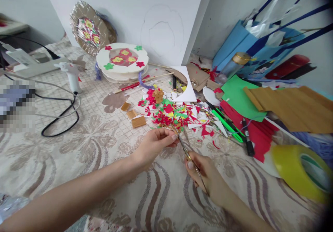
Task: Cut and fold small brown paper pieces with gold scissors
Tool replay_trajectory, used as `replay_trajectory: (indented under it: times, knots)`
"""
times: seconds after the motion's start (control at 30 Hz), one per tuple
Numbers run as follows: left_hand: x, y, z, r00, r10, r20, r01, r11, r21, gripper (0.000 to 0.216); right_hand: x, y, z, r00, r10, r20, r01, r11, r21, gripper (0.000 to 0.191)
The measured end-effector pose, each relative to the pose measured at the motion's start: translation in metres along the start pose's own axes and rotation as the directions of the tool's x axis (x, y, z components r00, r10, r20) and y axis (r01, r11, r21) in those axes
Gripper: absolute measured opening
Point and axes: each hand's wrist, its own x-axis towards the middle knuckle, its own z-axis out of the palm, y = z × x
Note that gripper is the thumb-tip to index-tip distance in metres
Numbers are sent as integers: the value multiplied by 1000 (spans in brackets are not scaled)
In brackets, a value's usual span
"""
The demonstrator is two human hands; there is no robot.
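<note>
My right hand [205, 174] is closed round the handles of a small pair of scissors [185, 148], whose blades point up and left. My left hand [156, 142] pinches something tiny at the blade tips; I cannot make out what it is. Both hands hover over a patterned beige cloth [91, 145], just in front of a heap of red, green, yellow and white paper scraps [173, 112].
A white glue gun [71, 73] with black cable lies at the left. Two decorated paper plates [122, 60] stand at the back by the white wall. Green, red and brown sheets [239, 96], a green marker [226, 122] and yellow tape roll [301, 171] crowd the right.
</note>
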Motion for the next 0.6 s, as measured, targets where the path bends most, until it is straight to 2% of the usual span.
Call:
replay_trajectory:
  times: [0.4,0.6]
  knots:
    - [2,0,-3,999,-16,47,16,1000,5,20,-2,4,0,1000,-26,0,26,1000,-2,39]
    - [2,0,-4,998,-23,55,22,1000,12,19,-3,9,3,1000,11,1,-11,1000,-7,36]
